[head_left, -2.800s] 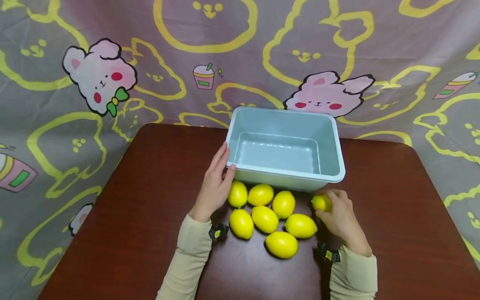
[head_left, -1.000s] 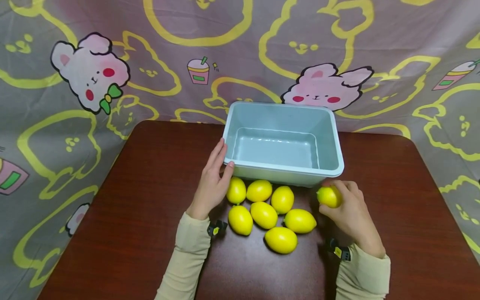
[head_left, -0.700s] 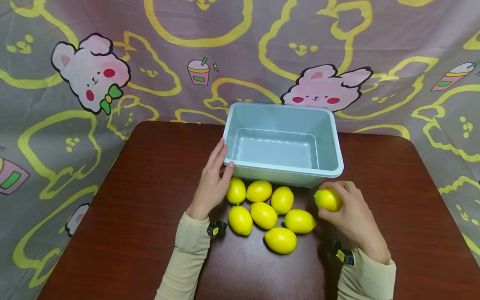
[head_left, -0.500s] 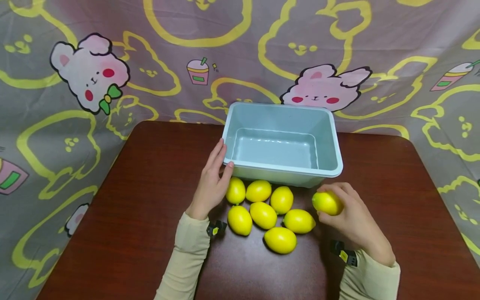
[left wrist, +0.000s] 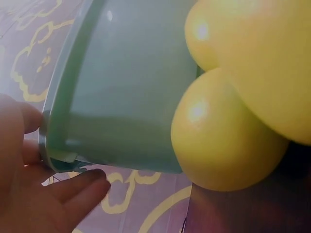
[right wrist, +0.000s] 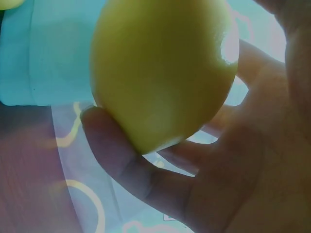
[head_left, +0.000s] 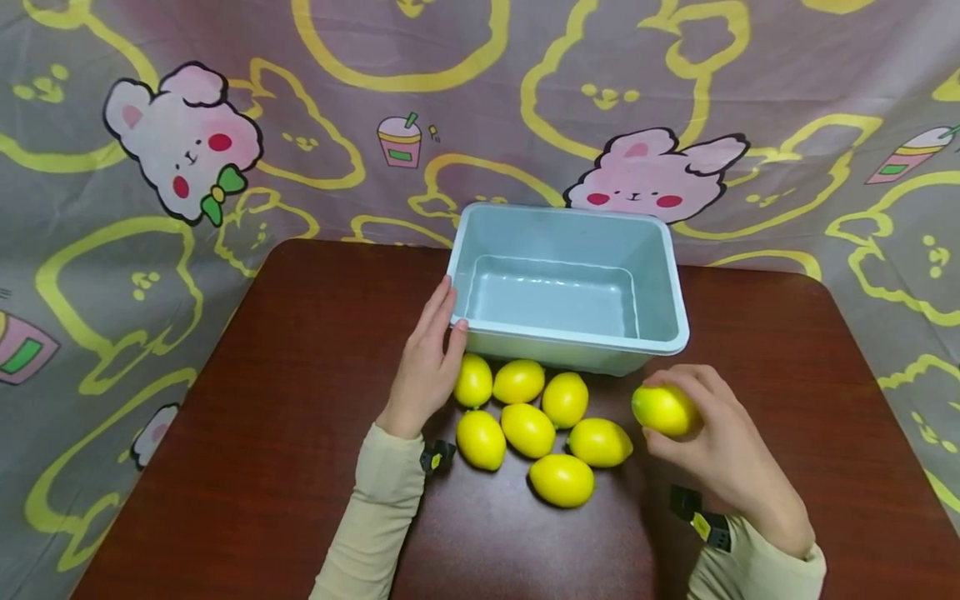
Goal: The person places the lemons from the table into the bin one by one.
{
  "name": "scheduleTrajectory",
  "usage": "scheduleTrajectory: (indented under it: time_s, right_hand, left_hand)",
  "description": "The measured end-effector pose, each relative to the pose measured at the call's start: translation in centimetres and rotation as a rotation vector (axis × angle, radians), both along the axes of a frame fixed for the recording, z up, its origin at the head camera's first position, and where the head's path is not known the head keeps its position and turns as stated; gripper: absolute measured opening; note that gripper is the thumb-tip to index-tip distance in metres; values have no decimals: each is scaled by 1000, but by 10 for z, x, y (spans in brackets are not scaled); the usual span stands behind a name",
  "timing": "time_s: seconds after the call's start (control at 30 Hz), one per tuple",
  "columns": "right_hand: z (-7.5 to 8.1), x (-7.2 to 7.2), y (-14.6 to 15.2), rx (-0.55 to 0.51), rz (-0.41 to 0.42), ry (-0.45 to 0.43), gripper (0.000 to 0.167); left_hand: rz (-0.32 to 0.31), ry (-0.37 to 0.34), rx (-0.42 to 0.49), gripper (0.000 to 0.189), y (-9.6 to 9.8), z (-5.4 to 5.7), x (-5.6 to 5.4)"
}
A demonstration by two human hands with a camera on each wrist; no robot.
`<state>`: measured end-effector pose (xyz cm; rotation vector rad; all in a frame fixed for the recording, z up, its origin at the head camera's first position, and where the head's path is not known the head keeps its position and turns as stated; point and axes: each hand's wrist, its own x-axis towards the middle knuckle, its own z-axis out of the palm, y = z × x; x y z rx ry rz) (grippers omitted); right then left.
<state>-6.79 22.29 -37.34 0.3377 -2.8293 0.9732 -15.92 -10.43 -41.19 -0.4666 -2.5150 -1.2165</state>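
Observation:
A lemon is pinched between the thumb and fingers of my right hand, held just in front of the right front corner of a light blue plastic tub. The right wrist view shows this lemon close up, with fingers curled along its end. My left hand rests against the tub's left front corner, its fingers straight along the side and its thumb at the front rim. The left wrist view shows that hand at the tub's rim. Nothing lies inside the tub.
Several lemons lie loosely grouped on the dark brown table in front of the tub, between my forearms. Behind the table hangs a grey cloth with cartoon rabbits, right behind the tub's back edge.
My right hand has drawn its lemon back and to the right, up off the table, and the lemon looks larger. My left hand stays at the tub; the other lemons keep their places.

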Motion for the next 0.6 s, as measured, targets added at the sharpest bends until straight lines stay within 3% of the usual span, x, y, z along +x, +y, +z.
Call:
scheduleTrajectory:
  time_s: [0.3, 0.6]
  right_hand:
    - [3, 1, -7, -43, -13, 77, 54]
    - [11, -1, -14, -70, -46, 182, 56]
  left_hand:
    - [49, 57, -93, 48, 5, -1, 1]
    - [20, 103, -114, 47, 9, 0, 2]
